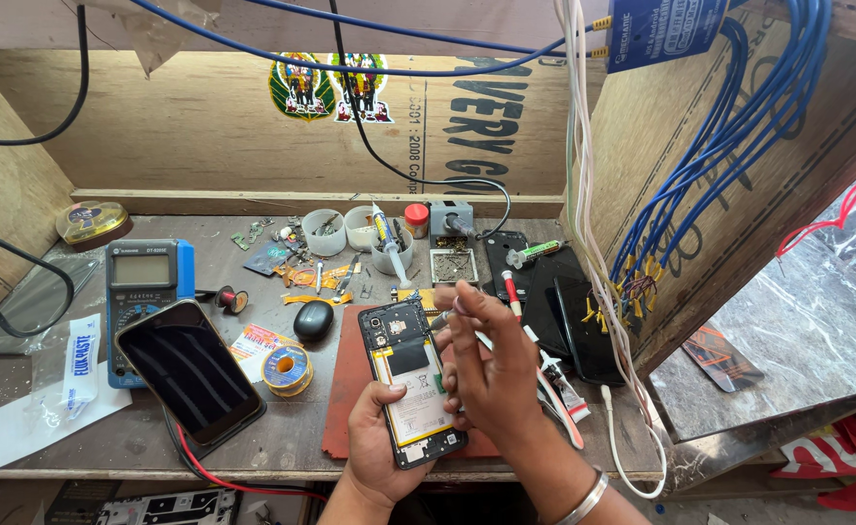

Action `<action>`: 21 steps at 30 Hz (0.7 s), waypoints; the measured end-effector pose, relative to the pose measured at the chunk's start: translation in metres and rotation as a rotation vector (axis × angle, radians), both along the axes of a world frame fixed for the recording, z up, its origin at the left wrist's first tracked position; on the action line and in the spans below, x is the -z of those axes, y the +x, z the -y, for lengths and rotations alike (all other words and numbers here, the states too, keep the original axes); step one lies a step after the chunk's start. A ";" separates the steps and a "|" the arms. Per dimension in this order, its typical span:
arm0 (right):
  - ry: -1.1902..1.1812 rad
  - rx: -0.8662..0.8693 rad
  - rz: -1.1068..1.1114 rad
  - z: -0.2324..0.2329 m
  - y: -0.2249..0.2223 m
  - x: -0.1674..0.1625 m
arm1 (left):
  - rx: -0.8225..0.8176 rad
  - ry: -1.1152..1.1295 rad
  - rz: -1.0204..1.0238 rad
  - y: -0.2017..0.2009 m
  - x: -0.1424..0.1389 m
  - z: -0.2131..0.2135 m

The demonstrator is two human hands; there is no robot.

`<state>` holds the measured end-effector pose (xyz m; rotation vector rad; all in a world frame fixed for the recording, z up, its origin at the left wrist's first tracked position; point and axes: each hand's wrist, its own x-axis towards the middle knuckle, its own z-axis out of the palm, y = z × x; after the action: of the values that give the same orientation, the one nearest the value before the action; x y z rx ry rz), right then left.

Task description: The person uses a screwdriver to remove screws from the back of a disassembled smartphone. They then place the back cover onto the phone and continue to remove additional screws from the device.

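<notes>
Two bare hands work over one opened phone (410, 381), back cover off, battery and circuit board exposed. The left hand (377, 439) comes up from below, palm cupped under the phone's lower half, thumb laid on its left edge; it grasps the phone and holds it tilted above a red-brown mat (348, 381) at the front of the workbench (136, 428). The right hand (494, 374) enters from the lower right, wrist bent, a metal bangle (585, 498) on the forearm. Its fingers are pinched round a slim metal tool (440, 319), whose tip sits at the phone's upper right corner, near the board.

Just left of the mat lie a spool of solder wire (286, 369) and a small black oval case (313, 320). Further left, a second phone (189, 369) lies screen up, dark, partly over a blue multimeter (144, 282). Right of the hands lie dark phone panels (569, 311) and a red-handled tool (511, 292). Behind, small white cups (326, 231) hold parts, and a syringe (535, 253) rests near a black holder. Blue cables (729, 146) hang along the right wooden wall.
</notes>
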<state>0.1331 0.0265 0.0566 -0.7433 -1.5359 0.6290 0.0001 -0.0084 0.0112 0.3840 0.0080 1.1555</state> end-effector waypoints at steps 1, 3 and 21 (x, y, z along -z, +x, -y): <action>0.042 0.029 0.007 -0.003 0.001 -0.004 | 0.005 0.033 0.004 0.001 -0.003 0.000; 0.208 0.145 0.085 -0.009 0.003 -0.013 | 0.015 0.097 0.012 0.001 -0.007 0.002; 0.265 0.236 0.159 -0.022 0.012 -0.031 | 0.039 0.097 -0.008 0.002 -0.012 0.004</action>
<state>0.1454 0.0487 0.0877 -0.7698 -1.6083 0.1896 0.0023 -0.0121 0.0229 0.4728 -0.0482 1.1180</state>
